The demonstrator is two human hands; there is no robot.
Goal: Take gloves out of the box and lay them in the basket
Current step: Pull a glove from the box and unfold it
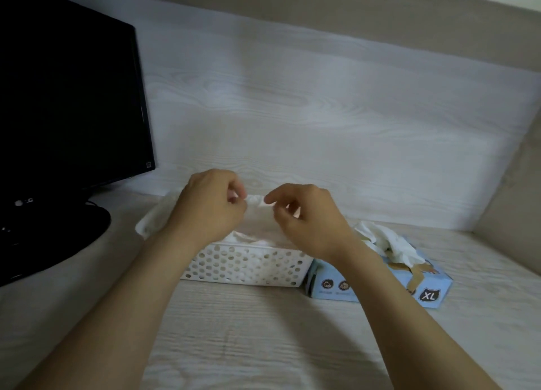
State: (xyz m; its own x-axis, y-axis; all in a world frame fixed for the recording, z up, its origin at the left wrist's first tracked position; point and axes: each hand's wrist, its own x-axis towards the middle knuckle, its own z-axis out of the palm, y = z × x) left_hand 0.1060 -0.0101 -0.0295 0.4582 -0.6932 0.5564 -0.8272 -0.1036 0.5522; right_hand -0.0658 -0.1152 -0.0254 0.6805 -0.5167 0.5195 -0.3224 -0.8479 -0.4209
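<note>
The left hand [210, 205] and right hand [307, 218] each pinch one end of a thin white glove [257, 203] in their grip, stretched between them just above the perforated white basket [243, 265]. The blue glove box [380, 284] sits at the basket's 3 o'clock, touching it on the surface [263, 345].

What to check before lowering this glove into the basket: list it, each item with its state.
1. Grip of left hand on held glove: pinched, ok.
2. Grip of right hand: pinched, ok.
3. Held glove above white perforated basket: ok.
4. Basket contents tidy: draped glove hangs over left rim, not ok.
5. Room inside basket: cannot tell.
6. Next supply: spare gloves poke from blue XL glove box: ok.
</note>
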